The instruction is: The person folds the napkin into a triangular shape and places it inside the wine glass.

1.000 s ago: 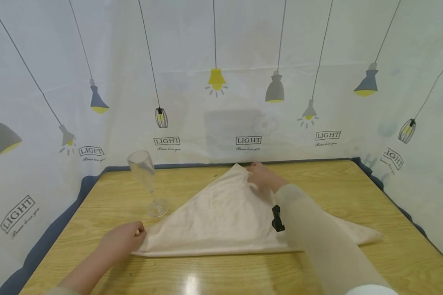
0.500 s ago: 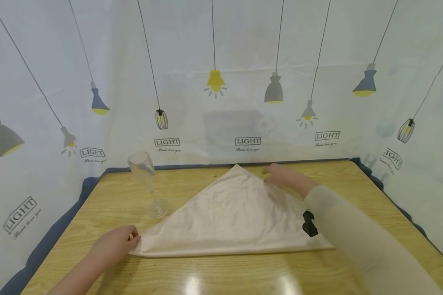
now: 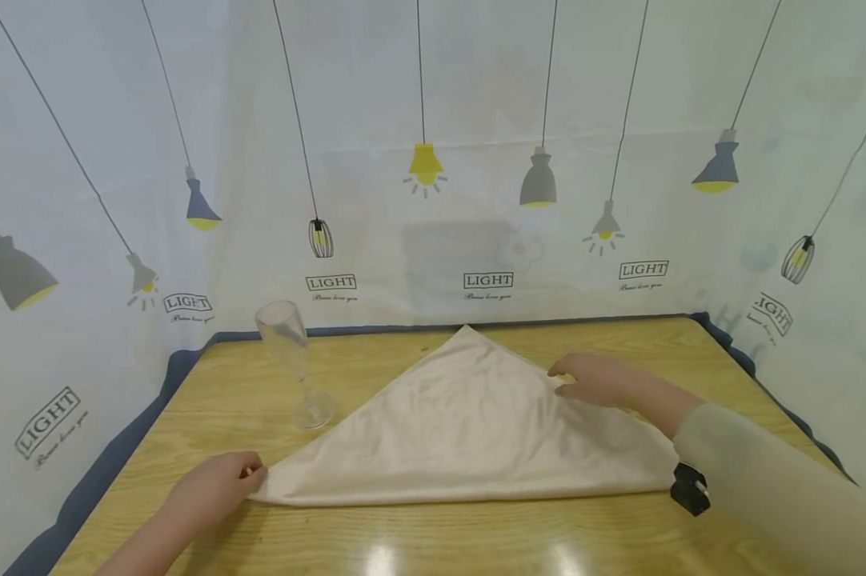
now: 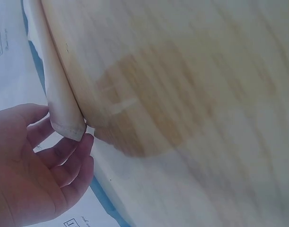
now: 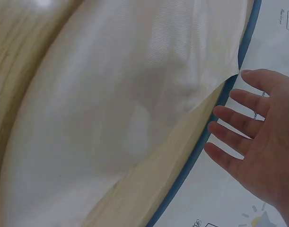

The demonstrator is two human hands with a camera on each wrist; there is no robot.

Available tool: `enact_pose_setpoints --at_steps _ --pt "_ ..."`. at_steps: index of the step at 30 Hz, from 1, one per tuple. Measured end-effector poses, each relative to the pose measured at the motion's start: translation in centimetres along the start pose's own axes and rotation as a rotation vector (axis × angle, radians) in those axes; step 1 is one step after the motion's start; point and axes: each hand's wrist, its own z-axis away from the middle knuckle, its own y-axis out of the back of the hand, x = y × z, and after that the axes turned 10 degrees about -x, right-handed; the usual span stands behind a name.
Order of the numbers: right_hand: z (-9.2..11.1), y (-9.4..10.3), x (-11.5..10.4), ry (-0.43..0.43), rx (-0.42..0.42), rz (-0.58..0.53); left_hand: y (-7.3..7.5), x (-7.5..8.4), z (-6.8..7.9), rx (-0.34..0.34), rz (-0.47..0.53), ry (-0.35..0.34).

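Note:
A pale pink cloth napkin (image 3: 440, 432) lies folded into a triangle on the table, its point at the far edge and its long fold towards me. At its left corner my left hand (image 3: 213, 490) pinches the fabric; in the left wrist view, curled fingers (image 4: 64, 165) lie behind and below the corner. My right hand (image 3: 602, 382) is beside the napkin's right slanting edge, fingertips overlapping it in the head view. Spread, loosely bent fingers (image 5: 236, 120) with nothing between them show in the right wrist view. The sleeve hides the napkin's right corner.
Left of the napkin, behind my left hand, a clear champagne flute (image 3: 313, 410) stands upright on the wooden table (image 3: 318, 544). A white curtain (image 3: 375, 184) printed with lamps encloses the back and sides. A small black device (image 3: 690, 488) sits at my right wrist.
My right hand has moved off the napkin's far point, back and to the right along its edge, with fingers loosening. The left hand stays at the left corner, shifting slightly.

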Motion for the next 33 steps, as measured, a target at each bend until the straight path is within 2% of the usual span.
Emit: enact_pose_setpoints --at_steps 5,12,19,26,33 --pt "1.7 -0.6 0.3 -0.012 -0.021 -0.015 0.0 -0.2 0.2 -0.015 0.027 0.015" --pt "4.8 -1.2 1.3 -0.058 -0.026 -0.101 -0.3 -0.9 0.1 -0.016 0.033 0.005" --pt "7.8 -1.3 2.9 -0.084 -0.044 -0.209 0.3 -1.3 0.3 -0.047 0.039 0.003" --pt "9.7 -1.7 5.0 -0.083 -0.022 -0.161 0.5 -1.6 0.2 -0.077 0.034 0.009" --pt "12.4 -2.3 7.0 -0.19 -0.061 -0.163 0.6 -1.5 0.2 -0.09 0.031 0.013"
